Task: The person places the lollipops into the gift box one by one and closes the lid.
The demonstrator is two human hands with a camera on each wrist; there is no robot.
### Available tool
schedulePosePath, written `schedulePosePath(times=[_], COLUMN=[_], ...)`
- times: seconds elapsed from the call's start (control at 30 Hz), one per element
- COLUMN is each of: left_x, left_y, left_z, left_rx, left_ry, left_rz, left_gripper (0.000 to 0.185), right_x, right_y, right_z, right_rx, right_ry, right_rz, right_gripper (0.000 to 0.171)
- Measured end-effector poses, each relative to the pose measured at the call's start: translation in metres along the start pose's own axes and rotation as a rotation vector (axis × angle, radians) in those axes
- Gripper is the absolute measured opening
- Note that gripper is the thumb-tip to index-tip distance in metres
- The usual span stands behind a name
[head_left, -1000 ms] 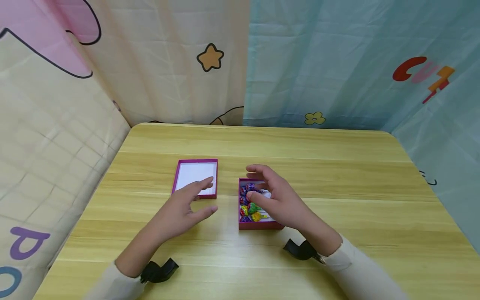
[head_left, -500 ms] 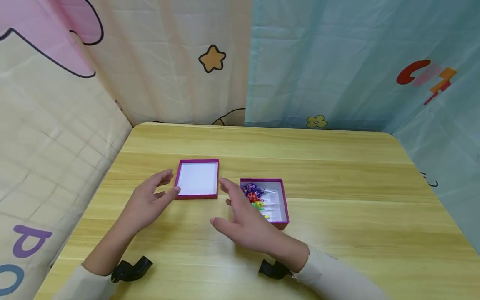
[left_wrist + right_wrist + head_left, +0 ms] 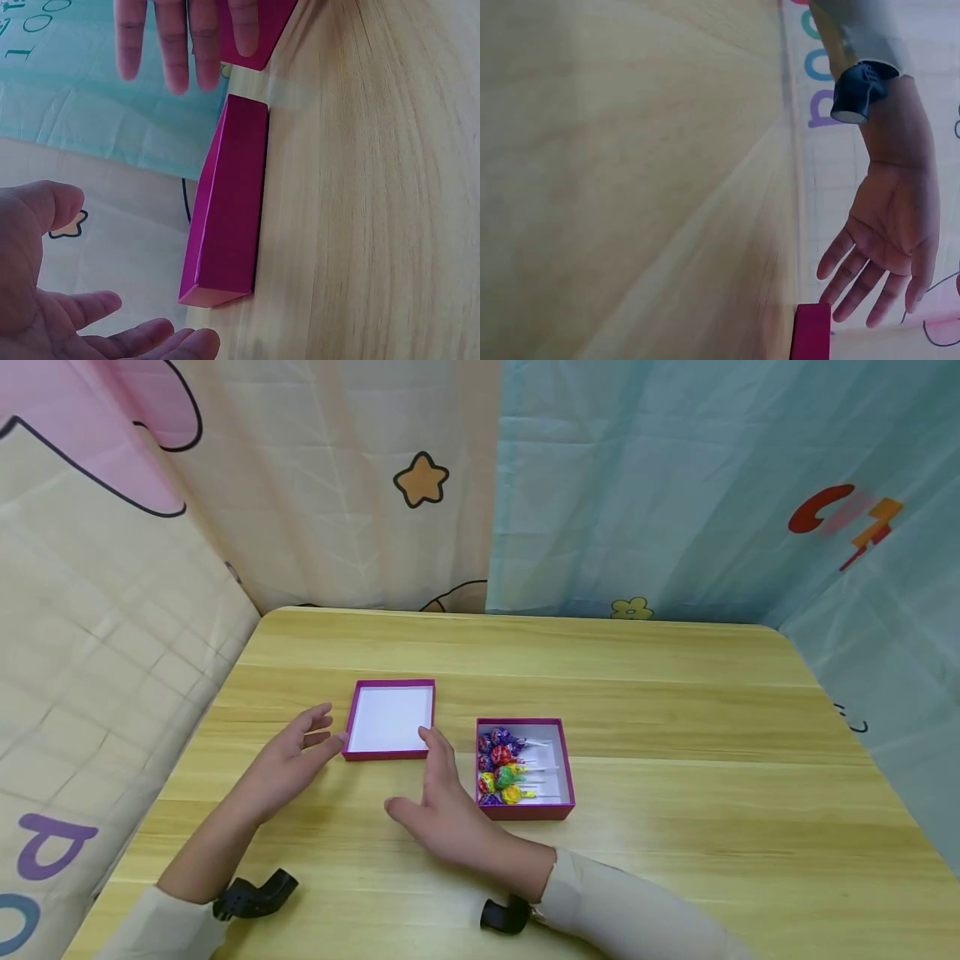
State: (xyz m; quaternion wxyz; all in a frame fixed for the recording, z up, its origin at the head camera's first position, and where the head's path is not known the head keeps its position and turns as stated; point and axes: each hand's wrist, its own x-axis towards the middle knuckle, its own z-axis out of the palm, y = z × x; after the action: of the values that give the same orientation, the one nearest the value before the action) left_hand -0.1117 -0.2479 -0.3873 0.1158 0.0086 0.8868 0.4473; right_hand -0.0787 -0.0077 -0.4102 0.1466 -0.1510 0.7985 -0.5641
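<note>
A shallow magenta lid with a white inside lies open side up on the wooden table. My left hand is open at its left front corner, thumb close to the rim. My right hand is open at the lid's right front corner, fingers straight. Whether either hand touches the lid is unclear. To the right stands a matching magenta box holding several wrapped lollipops. The left wrist view shows the lid's side between my left palm and the right hand's fingers.
Cartoon-printed curtains close in the table at the back and on both sides. A black wrist camera mount sits on each forearm. The right wrist view shows the left hand beside the lid's corner.
My right hand left the lollipop box and moved left to the lid's right front corner. My left hand came off the lid's front and shifted to its left side.
</note>
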Motion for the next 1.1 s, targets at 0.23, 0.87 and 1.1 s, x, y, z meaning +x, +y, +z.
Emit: schedulePosePath(times=[0.23,0.87,1.1], left_x=[0.004,0.011,0.008], left_y=[-0.005,-0.004,0.003], left_z=[0.004,0.017,0.013], left_rx=[-0.08,-0.078,-0.034], left_ry=[-0.022,0.005,0.027], left_rz=[0.008,0.019,-0.008], left_gripper=[0.074,0.072,0.078], right_x=[0.014,0.026,0.024], right_y=[0.003,0.008,0.002], right_z=[0.006,0.012,0.007], right_rx=[0.085,0.18,0.197], right_ry=[0.07,0.103,0.1], right_rz=[0.085,0.171,0.168], right_gripper=[0.093,0.092,0.089])
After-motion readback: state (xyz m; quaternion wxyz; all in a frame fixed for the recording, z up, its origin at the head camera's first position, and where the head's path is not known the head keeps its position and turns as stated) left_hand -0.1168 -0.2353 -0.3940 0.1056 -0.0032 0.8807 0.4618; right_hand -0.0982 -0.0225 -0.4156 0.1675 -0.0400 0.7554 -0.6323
